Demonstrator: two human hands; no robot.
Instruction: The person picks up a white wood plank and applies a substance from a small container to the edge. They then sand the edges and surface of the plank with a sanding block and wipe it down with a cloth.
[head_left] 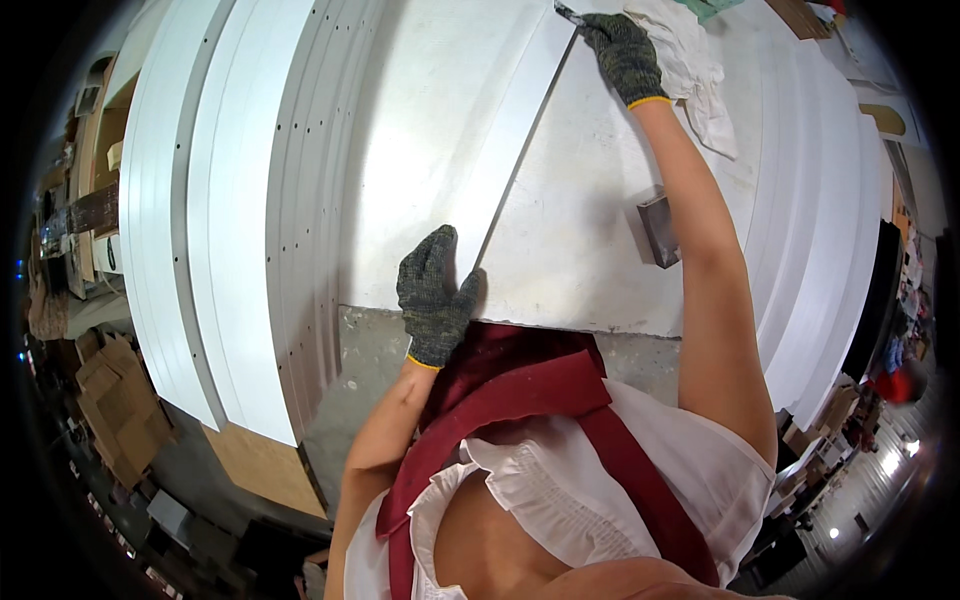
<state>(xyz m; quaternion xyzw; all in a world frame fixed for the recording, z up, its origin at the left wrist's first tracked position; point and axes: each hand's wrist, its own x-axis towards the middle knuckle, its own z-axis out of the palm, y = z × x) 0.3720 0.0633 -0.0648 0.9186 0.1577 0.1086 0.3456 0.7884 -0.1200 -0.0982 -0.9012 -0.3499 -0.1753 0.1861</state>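
A long, narrow white strip (512, 130) lies slantwise on a white work table (590, 270). My left hand (436, 298), in a dark knit glove with a yellow cuff edge, grips the strip's near end, fingers along one side and thumb on the other. At the far end, my right hand (625, 58), gloved the same way, is closed around a small dark tool with a metallic end (568, 13). That tool sits by the strip's edge; its kind is mostly hidden by the glove. A crumpled white cloth (690, 70) lies right beside my right hand.
A grey metal block (657, 230) sits by my right forearm. Stacked long white panels with small holes (235, 200) stand along the left, and more white panels (825, 220) along the right. Flattened cardboard (120, 405) lies at far left.
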